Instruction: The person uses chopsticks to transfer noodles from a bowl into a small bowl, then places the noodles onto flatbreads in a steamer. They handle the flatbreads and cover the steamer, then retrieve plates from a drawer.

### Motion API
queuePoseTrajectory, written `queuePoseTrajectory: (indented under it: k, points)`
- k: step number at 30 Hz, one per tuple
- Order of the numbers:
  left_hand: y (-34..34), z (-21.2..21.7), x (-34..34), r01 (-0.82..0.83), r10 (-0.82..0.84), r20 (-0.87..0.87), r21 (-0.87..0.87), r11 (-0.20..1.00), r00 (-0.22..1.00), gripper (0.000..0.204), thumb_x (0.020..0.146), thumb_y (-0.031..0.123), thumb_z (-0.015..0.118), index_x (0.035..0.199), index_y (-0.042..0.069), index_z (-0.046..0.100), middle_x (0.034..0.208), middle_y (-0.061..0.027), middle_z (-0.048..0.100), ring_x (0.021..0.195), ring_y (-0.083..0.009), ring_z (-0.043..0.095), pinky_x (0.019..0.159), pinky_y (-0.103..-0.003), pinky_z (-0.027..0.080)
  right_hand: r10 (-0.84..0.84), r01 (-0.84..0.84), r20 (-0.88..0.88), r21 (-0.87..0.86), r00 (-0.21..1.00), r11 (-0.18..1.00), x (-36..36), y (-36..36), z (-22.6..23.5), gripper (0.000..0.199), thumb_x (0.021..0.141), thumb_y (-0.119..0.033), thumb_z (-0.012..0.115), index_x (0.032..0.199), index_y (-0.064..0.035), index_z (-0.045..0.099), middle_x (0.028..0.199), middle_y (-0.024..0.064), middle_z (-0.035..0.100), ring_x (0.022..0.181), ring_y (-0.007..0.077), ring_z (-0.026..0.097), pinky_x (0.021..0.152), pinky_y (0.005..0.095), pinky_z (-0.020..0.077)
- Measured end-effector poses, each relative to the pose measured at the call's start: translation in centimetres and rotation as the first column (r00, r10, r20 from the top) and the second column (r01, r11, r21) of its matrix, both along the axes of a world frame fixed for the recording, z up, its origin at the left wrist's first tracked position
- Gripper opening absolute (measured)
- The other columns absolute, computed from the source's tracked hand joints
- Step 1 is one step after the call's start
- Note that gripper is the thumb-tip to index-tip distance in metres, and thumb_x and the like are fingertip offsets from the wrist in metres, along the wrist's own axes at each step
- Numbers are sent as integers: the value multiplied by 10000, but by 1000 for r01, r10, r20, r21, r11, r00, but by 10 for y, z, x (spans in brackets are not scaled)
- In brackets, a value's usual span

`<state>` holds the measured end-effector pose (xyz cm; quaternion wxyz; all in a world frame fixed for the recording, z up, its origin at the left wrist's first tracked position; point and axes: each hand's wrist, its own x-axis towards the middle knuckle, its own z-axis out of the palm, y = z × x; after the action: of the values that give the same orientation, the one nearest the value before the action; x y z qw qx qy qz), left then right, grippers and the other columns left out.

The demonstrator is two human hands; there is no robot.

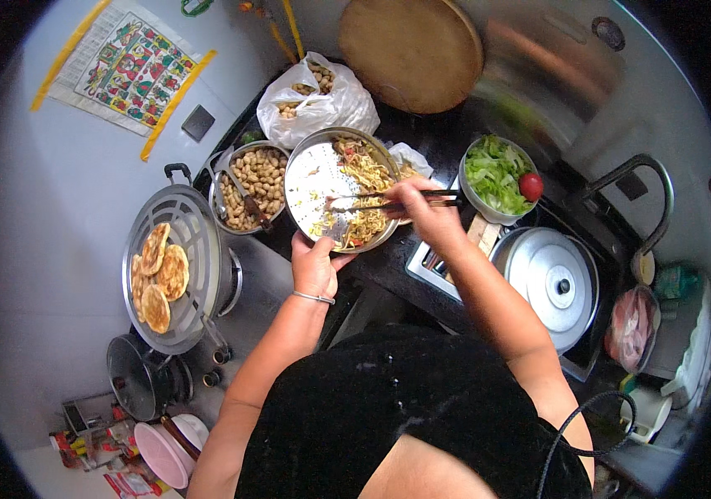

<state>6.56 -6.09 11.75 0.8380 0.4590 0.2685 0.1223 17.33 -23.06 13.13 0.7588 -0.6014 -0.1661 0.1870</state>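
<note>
A round metal dish (305, 179) is tilted in my left hand (314, 264), whose thumb lies over its near rim. Shredded, stir-fried food with yellow strips and red bits (365, 170) covers the dish's right side, and a few scraps stick to its pale left side. My right hand (427, 214) is closed round a pair of dark chopsticks (443, 198). Their tips reach into the dish, over the bare middle next to the food. Part of a second vessel with food shows under the dish's right edge, mostly hidden.
Left of the dish stands a pot of peanuts (260, 175), with a white plastic bag (322, 100) behind. Browned flatbreads (172, 273) lie on a slotted rack (205, 241) over the stove. At right are a bowl of lettuce (492, 175) with a tomato, a lidded pot (547, 279) and a tap (667, 195).
</note>
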Motion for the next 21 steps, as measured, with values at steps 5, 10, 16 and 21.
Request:
queuePoseTrajectory:
  k: [5,10,16,21]
  points:
    - [1,-1,-3,-13,14,-21,39,999,1000,454,759,-67,458,1184,18,325,1140,-136,484,968,-271,591,676,-444,581,-49,44,228,25,973,999,-1,-3,12,211,932,-142,474,931,33,593,897,97,603,804,183,619,746,315,543]
    - [-10,-1,-3,8,-7,-45,44,999,999,456,754,-34,462,1199,32,383,1127,-135,514,977,-295,585,719,-497,559,64,-70,40,184,997,980,2,17,-1,250,938,-196,474,930,29,582,921,111,595,847,199,621,760,332,543]
    - [-8,1,-8,-3,9,-56,106,994,998,450,756,-20,465,1191,25,362,1117,-137,513,949,-292,597,713,-479,563,-181,145,210,177,961,973,14,8,9,228,927,-175,501,885,24,605,871,96,585,763,162,618,686,277,543]
    - [-9,3,-8,3,-3,7,77,997,1000,471,741,-48,467,1183,25,323,1135,-132,468,957,-270,589,658,-429,584,-223,252,429,-12,875,968,40,-3,-15,218,947,-184,470,917,12,561,891,85,574,825,167,601,741,298,543]
